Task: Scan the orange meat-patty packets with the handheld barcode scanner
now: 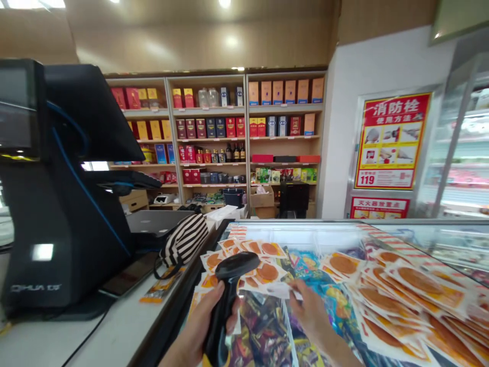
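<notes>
My left hand is wrapped around the handle of a black barcode scanner, its head tilted over the counter. My right hand pinches the near corner of a flat white-and-orange snack packet, which lies beyond the scanner and is partly covered by it. More such packets, each showing a round orange-brown disc, lie fanned out behind. To the right of my right hand, a large overlapping pile of similar packets covers the glass-topped case. Dark and colourful wrapped goods show beneath my hands.
A black point-of-sale terminal stands at left on the white counter. Near it lie a black-and-white striped pouch, a phone and an orange packet. Shelves of boxed goods line the back; a red fire-hydrant notice hangs right.
</notes>
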A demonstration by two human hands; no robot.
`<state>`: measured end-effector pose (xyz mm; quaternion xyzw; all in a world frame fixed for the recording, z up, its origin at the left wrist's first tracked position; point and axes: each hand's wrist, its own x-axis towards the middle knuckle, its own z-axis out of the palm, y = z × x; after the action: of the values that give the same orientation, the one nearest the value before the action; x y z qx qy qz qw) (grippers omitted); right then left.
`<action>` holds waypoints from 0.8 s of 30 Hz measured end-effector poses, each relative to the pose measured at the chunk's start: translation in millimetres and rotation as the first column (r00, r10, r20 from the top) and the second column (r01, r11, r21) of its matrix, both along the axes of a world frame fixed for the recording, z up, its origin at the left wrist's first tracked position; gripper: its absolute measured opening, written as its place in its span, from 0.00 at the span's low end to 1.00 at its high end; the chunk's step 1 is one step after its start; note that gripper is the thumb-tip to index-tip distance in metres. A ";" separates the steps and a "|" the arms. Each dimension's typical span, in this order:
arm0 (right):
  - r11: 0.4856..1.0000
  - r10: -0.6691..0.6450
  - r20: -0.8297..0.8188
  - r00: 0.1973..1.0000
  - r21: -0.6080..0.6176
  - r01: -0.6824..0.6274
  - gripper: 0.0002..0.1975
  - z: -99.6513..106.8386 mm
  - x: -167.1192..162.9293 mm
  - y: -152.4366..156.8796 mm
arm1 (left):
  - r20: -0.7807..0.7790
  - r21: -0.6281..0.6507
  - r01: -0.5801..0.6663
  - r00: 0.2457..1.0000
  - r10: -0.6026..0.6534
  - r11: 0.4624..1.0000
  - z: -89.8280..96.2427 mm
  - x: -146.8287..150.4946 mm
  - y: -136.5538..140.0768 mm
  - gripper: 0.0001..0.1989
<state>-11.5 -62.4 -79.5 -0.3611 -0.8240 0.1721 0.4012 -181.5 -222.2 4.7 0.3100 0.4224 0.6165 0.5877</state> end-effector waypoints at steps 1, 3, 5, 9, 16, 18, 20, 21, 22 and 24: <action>0.999 -0.039 -0.044 0.998 -0.038 0.037 0.08 5.3 6.0 3.7 | -0.018 0.004 -0.006 1.000 0.006 1.000 4.9 1.8 0.7 0.22; 0.990 -0.128 -0.139 0.982 -0.081 0.118 0.08 17.0 19.6 14.5 | -0.059 0.016 -0.011 0.998 0.012 1.000 11.8 5.6 2.3 0.21; 0.975 -0.212 -0.202 0.956 -0.114 0.192 0.09 26.6 34.9 27.1 | -0.116 0.010 0.017 0.993 -0.016 1.000 14.7 10.0 3.4 0.20; 0.959 -0.263 -0.302 0.916 -0.182 0.216 0.10 29.4 63.1 42.4 | -0.219 0.011 0.068 0.974 -0.064 0.998 13.1 20.4 0.9 0.19; 0.955 -0.282 -0.311 0.908 -0.185 0.234 0.10 19.5 74.5 43.1 | -0.220 0.022 0.140 0.966 -0.132 0.990 7.7 34.9 -11.7 0.18; 0.953 -0.288 -0.311 0.906 -0.182 0.241 0.11 19.0 73.6 44.9 | -0.211 0.009 0.143 0.968 -0.138 0.990 4.9 37.3 -11.1 0.19; 0.949 -0.302 -0.313 0.901 -0.190 0.252 0.12 18.0 72.9 47.0 | -0.206 0.006 0.138 0.969 -0.134 0.990 2.3 39.0 -9.1 0.21; 0.949 -0.302 -0.316 0.899 -0.191 0.251 0.12 17.3 72.6 47.9 | -0.202 0.011 0.137 0.970 -0.132 0.990 1.3 39.8 -8.1 0.21; 0.949 -0.301 -0.321 0.898 -0.191 0.250 0.12 16.9 72.5 48.5 | -0.198 0.018 0.136 0.972 -0.130 0.991 0.8 40.5 -7.2 0.22; 0.949 -0.303 -0.338 0.891 -0.189 0.251 0.13 17.9 72.8 48.1 | -0.200 0.030 0.128 0.973 -0.119 0.991 0.8 41.9 -6.4 0.23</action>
<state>61.3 -14.3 -61.5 -0.4642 -0.6614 0.2344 0.5404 -139.6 -228.6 5.5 0.4079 0.4452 0.5539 0.5733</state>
